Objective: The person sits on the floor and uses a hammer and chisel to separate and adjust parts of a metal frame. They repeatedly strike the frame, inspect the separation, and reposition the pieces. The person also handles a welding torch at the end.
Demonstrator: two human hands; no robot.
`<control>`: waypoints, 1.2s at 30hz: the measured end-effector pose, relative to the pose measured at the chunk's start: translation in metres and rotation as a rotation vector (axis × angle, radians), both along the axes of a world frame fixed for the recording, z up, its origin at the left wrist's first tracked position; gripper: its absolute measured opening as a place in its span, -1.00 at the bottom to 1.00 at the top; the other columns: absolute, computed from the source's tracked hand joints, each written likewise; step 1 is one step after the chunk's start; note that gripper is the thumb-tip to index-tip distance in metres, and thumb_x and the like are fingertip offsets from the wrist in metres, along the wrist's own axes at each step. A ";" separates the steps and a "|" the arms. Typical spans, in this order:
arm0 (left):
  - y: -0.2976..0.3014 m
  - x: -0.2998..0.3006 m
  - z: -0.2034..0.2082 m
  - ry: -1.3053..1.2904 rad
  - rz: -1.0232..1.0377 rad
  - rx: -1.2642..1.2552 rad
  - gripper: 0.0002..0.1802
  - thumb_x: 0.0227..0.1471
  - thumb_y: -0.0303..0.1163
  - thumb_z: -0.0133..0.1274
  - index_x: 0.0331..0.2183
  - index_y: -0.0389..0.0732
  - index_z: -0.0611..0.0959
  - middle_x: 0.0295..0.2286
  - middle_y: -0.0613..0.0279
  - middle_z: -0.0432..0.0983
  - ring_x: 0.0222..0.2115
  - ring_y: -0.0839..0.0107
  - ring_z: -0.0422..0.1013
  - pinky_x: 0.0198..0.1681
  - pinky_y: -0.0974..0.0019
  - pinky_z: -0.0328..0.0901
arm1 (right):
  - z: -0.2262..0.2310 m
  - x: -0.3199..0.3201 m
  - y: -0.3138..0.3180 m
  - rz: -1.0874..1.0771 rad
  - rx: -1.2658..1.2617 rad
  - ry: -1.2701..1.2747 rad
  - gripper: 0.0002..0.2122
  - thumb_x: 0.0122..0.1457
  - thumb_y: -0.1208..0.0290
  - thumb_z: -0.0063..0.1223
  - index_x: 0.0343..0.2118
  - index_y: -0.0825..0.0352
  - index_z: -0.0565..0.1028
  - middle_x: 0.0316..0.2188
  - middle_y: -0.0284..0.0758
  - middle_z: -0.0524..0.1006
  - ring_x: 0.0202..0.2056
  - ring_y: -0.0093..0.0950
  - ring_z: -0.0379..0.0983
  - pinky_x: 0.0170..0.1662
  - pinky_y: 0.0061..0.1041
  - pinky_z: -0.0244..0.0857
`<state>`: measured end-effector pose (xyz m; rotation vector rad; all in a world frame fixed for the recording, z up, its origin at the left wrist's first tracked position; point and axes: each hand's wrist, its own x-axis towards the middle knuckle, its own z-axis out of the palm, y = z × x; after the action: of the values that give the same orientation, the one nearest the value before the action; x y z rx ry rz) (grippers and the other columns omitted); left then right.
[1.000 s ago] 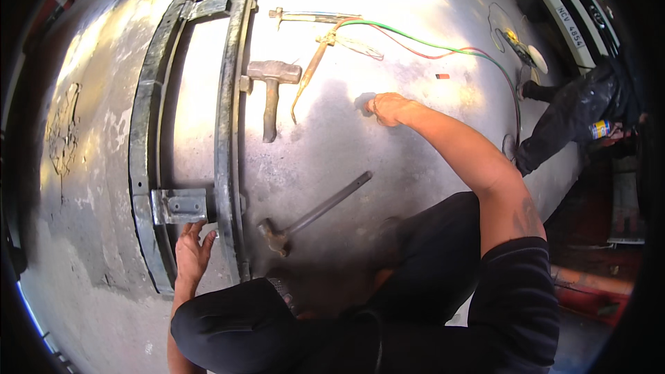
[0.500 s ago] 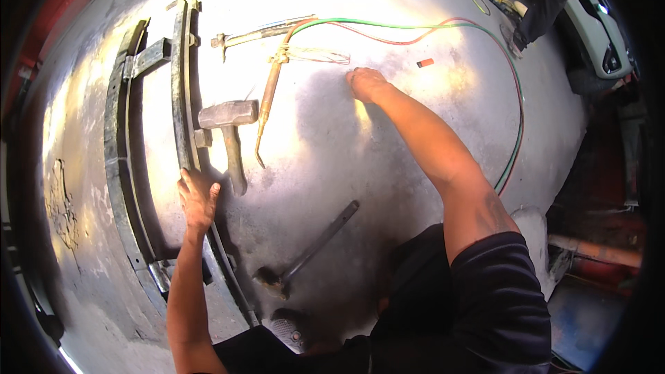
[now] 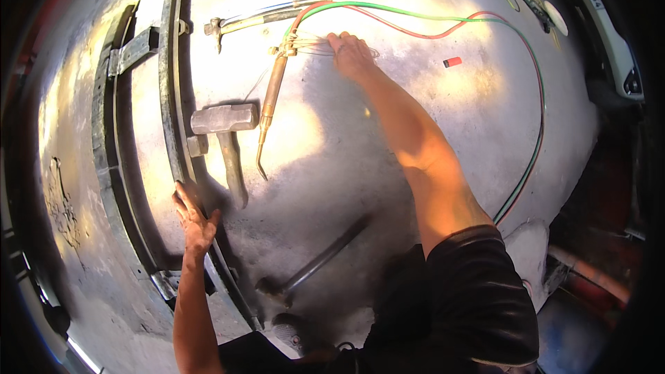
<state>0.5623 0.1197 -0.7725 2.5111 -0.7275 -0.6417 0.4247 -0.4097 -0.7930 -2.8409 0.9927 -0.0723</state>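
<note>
My left hand [image 3: 198,225] lies with fingers apart on the inner of two long dark metal rails [image 3: 170,97], on the left of the floor. On the far side, my right hand [image 3: 353,57] has its fingers curled over a bundle of thin wire [image 3: 315,46], which shows on both sides of it. The fingertips are partly hidden. The wire lies by the handle of a brass gas torch [image 3: 274,90], whose bent tip points toward me. Between torch and rail lies a sledgehammer [image 3: 225,119] with a short handle.
Red and green hoses [image 3: 415,12] loop from the torch around the right side. Beyond the sledgehammer lies a smaller hammer [image 3: 263,22]. Another long-handled hammer [image 3: 322,260] is near my body. A small red object [image 3: 452,62] sits right of my right hand. A vehicle [image 3: 609,34] stands far right.
My right hand has moved away from me and slightly left, onto the wire. The left hand stays on the rail. The view has shifted; the person at the far right is now mostly out of sight.
</note>
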 end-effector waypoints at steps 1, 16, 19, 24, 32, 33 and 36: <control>0.002 0.000 0.000 0.008 -0.002 -0.016 0.41 -0.13 -0.54 0.38 0.43 -0.01 -0.29 0.33 -0.53 -0.32 0.34 -0.45 -0.16 0.37 -0.22 -0.05 | 0.007 -0.016 -0.005 0.051 -0.009 -0.085 -0.74 0.20 0.45 0.04 -0.04 0.29 0.47 -0.13 -0.09 0.51 0.01 -0.14 0.48 0.11 -0.16 0.34; -0.022 -0.001 0.019 0.013 -0.046 0.129 0.46 -0.15 -0.56 0.37 0.41 -0.09 -0.39 0.32 -0.56 -0.32 0.32 -0.47 -0.14 0.37 -0.21 -0.03 | 0.035 -0.020 0.014 0.121 0.163 -0.136 -0.75 0.30 0.35 0.05 -0.03 0.28 0.60 -0.39 -0.11 0.59 -0.29 -0.09 0.56 -0.16 -0.14 0.41; -0.017 0.000 0.020 0.015 -0.013 0.144 0.44 -0.14 -0.54 0.35 0.42 -0.08 -0.39 0.31 -0.58 -0.32 0.31 -0.48 -0.11 0.36 -0.21 -0.01 | 0.072 -0.054 0.026 0.164 0.236 -0.209 -0.82 0.25 0.41 0.09 -0.13 0.26 0.63 -0.39 -0.17 0.60 -0.33 -0.09 0.55 -0.23 -0.21 0.44; -0.017 0.002 0.018 0.008 -0.040 0.136 0.39 -0.12 -0.46 0.32 0.42 -0.08 -0.36 0.31 -0.59 -0.30 0.30 -0.48 -0.08 0.35 -0.21 0.00 | 0.084 -0.103 0.081 0.131 0.282 -0.250 -0.80 0.20 0.51 0.15 -0.11 0.30 0.64 -0.40 -0.16 0.59 -0.41 -0.14 0.54 -0.32 -0.29 0.43; -0.010 0.006 0.013 0.040 -0.029 0.100 0.41 -0.10 -0.49 0.31 0.42 -0.02 -0.41 0.31 -0.59 -0.38 0.31 -0.50 -0.13 0.36 -0.23 -0.02 | 0.172 -0.221 0.070 -0.148 0.279 -0.304 -0.81 0.32 0.42 0.13 -0.15 0.42 0.66 -0.49 -0.22 0.60 -0.49 -0.45 0.50 -0.34 -0.40 0.39; -0.008 0.004 0.014 0.030 -0.024 0.118 0.42 -0.11 -0.50 0.31 0.42 -0.01 -0.41 0.31 -0.60 -0.39 0.31 -0.50 -0.15 0.36 -0.23 -0.02 | 0.182 -0.227 0.069 -0.157 0.314 -0.285 -0.82 0.32 0.42 0.14 -0.17 0.43 0.66 -0.51 -0.22 0.60 -0.50 -0.45 0.50 -0.36 -0.41 0.38; -0.006 0.007 0.006 0.032 -0.052 0.119 0.42 -0.10 -0.51 0.32 0.41 -0.01 -0.42 0.31 -0.61 -0.39 0.32 -0.50 -0.16 0.37 -0.22 -0.04 | 0.142 -0.220 0.107 0.016 0.638 -0.185 -0.79 0.29 0.40 0.16 -0.16 0.45 0.64 -0.51 -0.18 0.56 -0.48 -0.36 0.49 -0.35 -0.37 0.36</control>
<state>0.5690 0.1136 -0.7661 2.5907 -0.7660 -0.7623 0.2046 -0.3026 -0.6514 -2.2142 0.7765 -0.0113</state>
